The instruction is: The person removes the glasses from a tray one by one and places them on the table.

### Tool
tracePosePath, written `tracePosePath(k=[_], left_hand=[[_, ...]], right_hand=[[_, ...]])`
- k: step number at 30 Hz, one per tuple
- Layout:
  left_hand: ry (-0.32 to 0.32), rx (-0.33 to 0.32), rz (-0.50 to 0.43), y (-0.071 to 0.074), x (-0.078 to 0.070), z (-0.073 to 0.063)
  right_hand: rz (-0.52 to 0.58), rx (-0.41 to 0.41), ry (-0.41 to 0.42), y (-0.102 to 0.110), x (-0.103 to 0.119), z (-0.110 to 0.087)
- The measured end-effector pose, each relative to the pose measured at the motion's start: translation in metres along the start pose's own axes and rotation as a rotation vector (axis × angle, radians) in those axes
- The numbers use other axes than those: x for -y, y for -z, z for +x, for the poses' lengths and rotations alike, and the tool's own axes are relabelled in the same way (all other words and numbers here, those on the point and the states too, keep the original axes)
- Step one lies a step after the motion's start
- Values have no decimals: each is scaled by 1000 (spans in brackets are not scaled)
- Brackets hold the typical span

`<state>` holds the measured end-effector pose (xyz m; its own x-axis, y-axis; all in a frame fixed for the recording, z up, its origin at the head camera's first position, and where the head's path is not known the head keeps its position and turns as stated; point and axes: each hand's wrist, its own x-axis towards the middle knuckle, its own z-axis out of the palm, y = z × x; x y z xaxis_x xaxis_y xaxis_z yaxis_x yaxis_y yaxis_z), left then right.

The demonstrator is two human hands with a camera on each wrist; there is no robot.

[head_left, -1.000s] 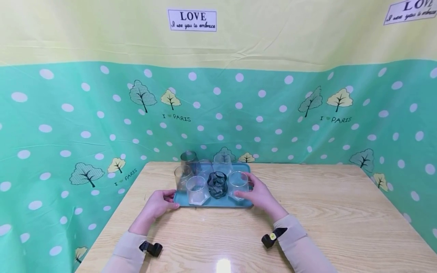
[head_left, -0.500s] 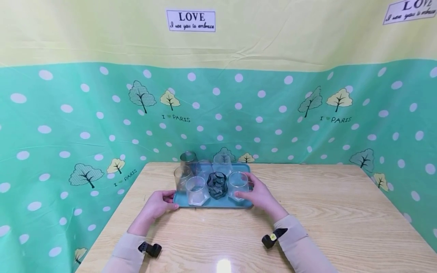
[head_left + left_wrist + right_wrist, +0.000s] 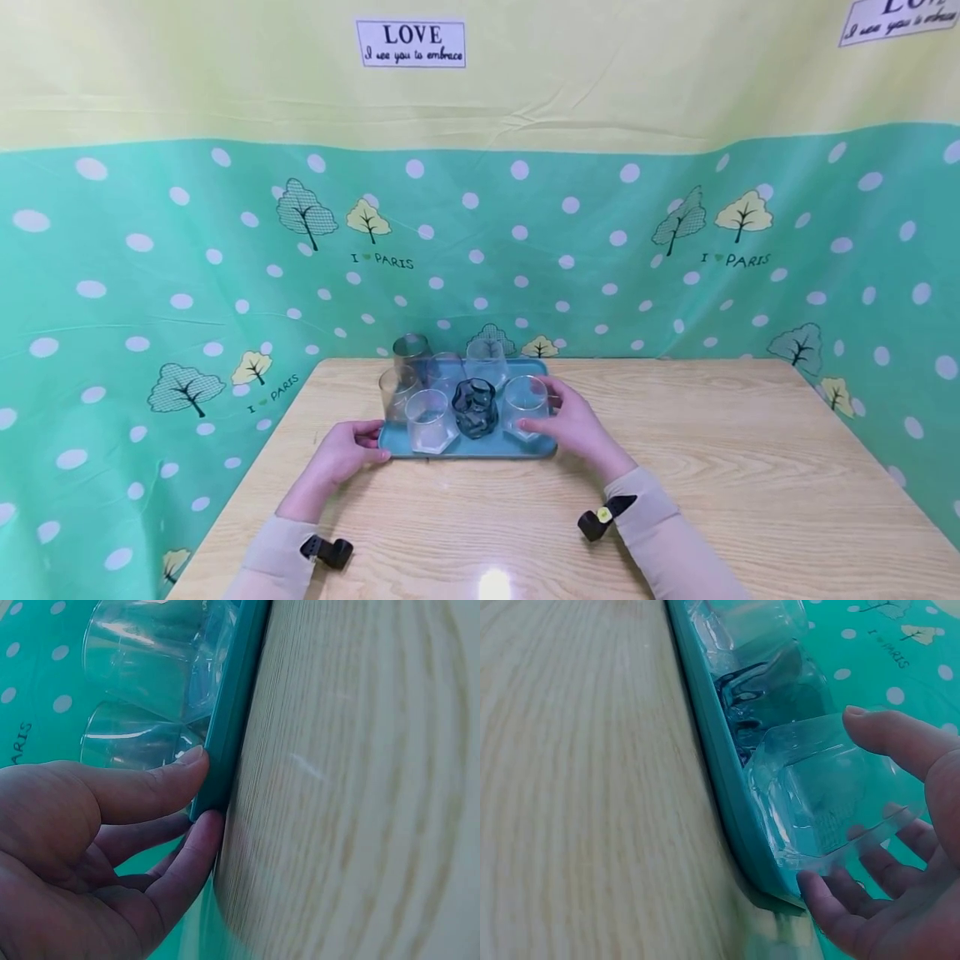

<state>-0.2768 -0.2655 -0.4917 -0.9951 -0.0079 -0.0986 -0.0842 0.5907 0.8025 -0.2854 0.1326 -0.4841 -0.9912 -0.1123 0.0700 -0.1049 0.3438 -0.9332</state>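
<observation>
A teal tray (image 3: 480,447) lies on the table and bears several drinking glasses. My left hand (image 3: 345,450) pinches the tray's left front corner; in the left wrist view the thumb (image 3: 169,784) lies on the rim and a fingertip is at its underside. My right hand (image 3: 572,423) grips a clear glass (image 3: 525,402) at the tray's right front, thumb in front and fingers round the far side. Left of it stands a dark wavy glass (image 3: 475,408), then another clear glass (image 3: 431,421). Whether the gripped glass touches the tray is hard to tell.
Behind these stand an amber-tinted glass (image 3: 397,393), a dark smoky glass (image 3: 412,354) and clear glasses, one being the back glass (image 3: 486,362). A wooden table (image 3: 712,450) extends right of the tray. A green dotted curtain (image 3: 570,275) hangs behind it.
My right hand and the clear glass have shifted slightly right, widening the gap to the dark wavy glass. The left hand stays on the tray corner. The head view has shifted a little.
</observation>
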Motion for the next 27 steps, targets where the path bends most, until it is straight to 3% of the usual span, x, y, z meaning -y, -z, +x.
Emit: tracePosePath(k=[8,12,19,27], left_hand=[[-20,-1,-18,-1,3,1],[-11,0,-30,1,2,1],[-12,3,-32,1,1,3],[-13,6,-36,1,2,3]], right_hand=[[39,-33,-3,25,-3,6],[21,-86,13,43,-9,11],[16,-206,-36,71,-31,26],[81,-290,-92,79,-39,38]])
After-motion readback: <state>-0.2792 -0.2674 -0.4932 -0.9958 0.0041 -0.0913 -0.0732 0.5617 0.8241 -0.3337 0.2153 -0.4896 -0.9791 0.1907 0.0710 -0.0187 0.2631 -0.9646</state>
